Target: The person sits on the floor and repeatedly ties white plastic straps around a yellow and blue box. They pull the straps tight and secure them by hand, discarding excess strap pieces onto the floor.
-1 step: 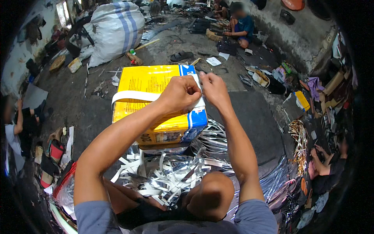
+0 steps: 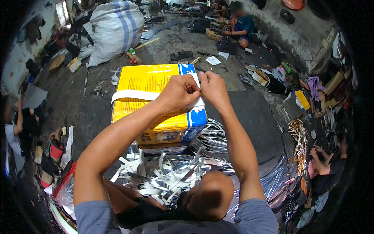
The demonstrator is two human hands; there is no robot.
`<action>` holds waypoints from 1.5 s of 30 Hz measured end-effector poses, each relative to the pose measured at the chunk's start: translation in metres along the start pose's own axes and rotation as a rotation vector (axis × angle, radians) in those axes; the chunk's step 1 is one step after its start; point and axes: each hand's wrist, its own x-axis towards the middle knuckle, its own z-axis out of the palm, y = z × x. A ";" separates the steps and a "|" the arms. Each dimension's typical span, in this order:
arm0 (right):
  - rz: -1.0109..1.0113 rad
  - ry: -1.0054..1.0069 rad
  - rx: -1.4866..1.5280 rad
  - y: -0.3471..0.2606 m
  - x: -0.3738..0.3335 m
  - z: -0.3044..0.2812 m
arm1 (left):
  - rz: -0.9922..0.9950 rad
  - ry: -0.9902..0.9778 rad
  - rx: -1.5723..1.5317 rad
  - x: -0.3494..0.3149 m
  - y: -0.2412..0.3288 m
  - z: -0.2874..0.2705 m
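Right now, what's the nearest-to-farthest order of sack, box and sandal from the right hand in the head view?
1. Box: just left of the right hand.
2. Sandal: on the floor beyond the box.
3. Sack: farther left.

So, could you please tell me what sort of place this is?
Probably a small workshop: silvery-white strips lie heaped, a white sack stands beyond the yellow box, and a person in teal sits on the floor.
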 end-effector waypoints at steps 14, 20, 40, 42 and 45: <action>0.153 -0.068 0.160 0.160 -0.054 0.102 | 0.017 -0.010 0.083 0.012 -0.005 -0.006; 0.350 -0.017 0.131 0.227 -0.086 0.145 | 0.024 -0.027 0.095 0.014 -0.003 -0.005; 0.827 -0.260 -0.303 0.299 -0.177 0.141 | 0.076 -0.093 0.083 0.012 0.005 -0.005; 0.864 -0.234 -0.319 0.307 -0.182 0.142 | 0.110 -0.114 0.129 0.011 0.006 -0.007; 0.842 -0.206 -0.350 0.330 -0.189 0.146 | 0.199 -0.169 0.148 0.009 0.006 -0.011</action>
